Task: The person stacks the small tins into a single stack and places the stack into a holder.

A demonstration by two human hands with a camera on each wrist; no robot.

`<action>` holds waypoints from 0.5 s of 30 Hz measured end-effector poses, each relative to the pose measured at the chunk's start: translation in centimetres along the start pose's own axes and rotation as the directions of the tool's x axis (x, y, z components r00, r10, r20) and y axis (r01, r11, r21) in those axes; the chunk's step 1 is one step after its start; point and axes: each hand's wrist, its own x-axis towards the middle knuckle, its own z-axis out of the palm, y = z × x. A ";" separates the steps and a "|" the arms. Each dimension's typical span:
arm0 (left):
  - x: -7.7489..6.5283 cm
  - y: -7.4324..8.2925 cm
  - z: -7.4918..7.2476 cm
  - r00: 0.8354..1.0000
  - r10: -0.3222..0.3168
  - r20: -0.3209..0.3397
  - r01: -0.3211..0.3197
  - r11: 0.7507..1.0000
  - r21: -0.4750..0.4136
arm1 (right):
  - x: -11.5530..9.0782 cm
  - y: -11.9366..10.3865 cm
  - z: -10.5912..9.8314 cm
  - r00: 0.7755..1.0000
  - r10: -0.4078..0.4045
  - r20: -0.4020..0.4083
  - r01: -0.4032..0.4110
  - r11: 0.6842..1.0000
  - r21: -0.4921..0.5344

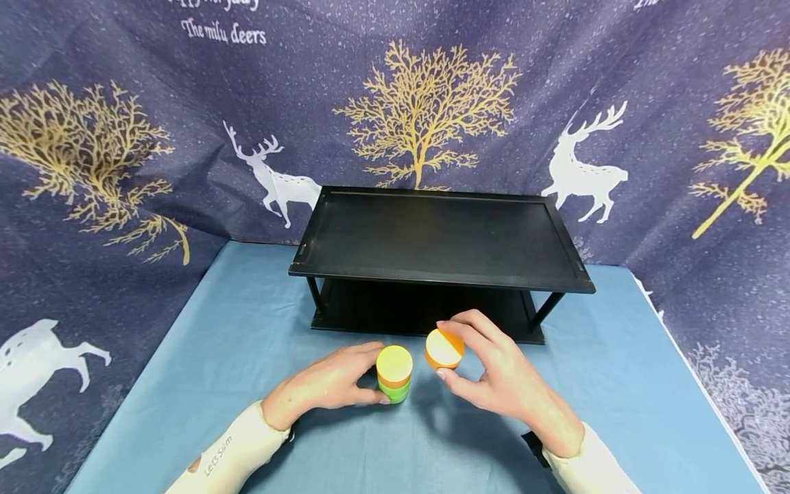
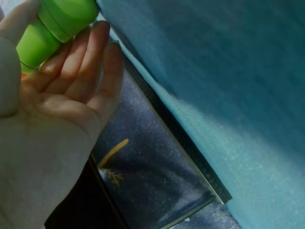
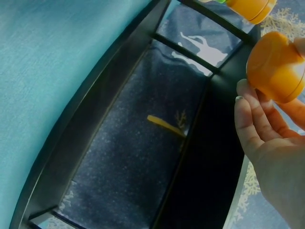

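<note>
In the head view, my left hand (image 1: 342,376) holds a short stack of round plastic pieces, with an orange piece (image 1: 395,367) on top of a green piece (image 1: 397,392). Its thumb lies along the near side of the green part and the fingers reach round the far side. The left wrist view shows the rounded green plastic (image 2: 57,24) between thumb and fingers. To the right, my right hand (image 1: 494,370) pinches a separate round orange plastic piece (image 1: 444,350) between thumb and fingers. This orange piece (image 3: 274,67) has a smooth, rounded body in the right wrist view.
Behind both hands stands a black two-tier rack (image 1: 438,237), with its lower shelf (image 1: 395,305) partly shaded by the top. A blue cloth (image 1: 247,322) covers the table. Dark blue printed fabric (image 1: 469,103) with deer and trees hangs at the back and sides.
</note>
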 end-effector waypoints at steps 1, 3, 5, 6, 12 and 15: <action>0.0 0.0 0.0 1.000 0.002 0.000 -0.002 1.000 -0.001 | 0.0 0.0 0.0 1.000 -0.005 -0.004 0.005 1.000 0.000; 0.0 -0.1 0.1 1.000 0.002 -0.001 -0.002 1.000 -0.004 | 0.1 0.0 0.1 1.000 -0.013 -0.010 0.013 1.000 0.000; 0.0 -0.1 0.1 1.000 0.002 -0.001 -0.002 1.000 -0.007 | 0.2 -0.1 0.1 1.000 -0.016 -0.012 0.016 1.000 -0.001; 0.0 -0.1 0.1 1.000 0.002 -0.001 -0.002 1.000 -0.008 | 0.2 -0.1 0.1 1.000 -0.017 -0.013 0.017 1.000 -0.001; 0.0 -0.2 0.1 1.000 0.000 0.001 0.000 1.000 -0.012 | 0.3 -0.1 0.2 1.000 -0.014 -0.012 0.014 1.000 0.000; 0.0 -0.2 0.0 1.000 -0.001 0.001 0.001 1.000 -0.013 | 0.4 -0.2 0.2 1.000 -0.014 -0.010 0.014 1.000 0.004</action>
